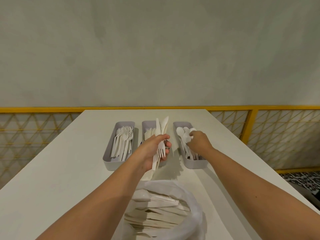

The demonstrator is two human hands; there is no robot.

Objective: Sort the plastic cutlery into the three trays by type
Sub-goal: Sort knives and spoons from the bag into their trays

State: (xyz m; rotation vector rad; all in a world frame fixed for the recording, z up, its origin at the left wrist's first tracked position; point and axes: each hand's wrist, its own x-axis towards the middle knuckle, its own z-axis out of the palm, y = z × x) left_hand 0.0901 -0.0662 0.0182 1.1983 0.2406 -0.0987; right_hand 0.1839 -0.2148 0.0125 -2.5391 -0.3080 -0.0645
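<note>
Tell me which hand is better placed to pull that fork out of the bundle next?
Likely the right hand: it sits at the spoon tray, just beside the bundle. The left hand is busy gripping the bundle, fork included, over the middle tray.

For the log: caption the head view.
Left hand grips mixed cutlery; right hand reaches into the spoon tray.

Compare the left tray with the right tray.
The left tray holds forks; the right tray holds spoons. The right hand reaches into the right tray; no hand is in the left tray. Both are grey, oblong and open-topped, side by side on the white table.
</note>
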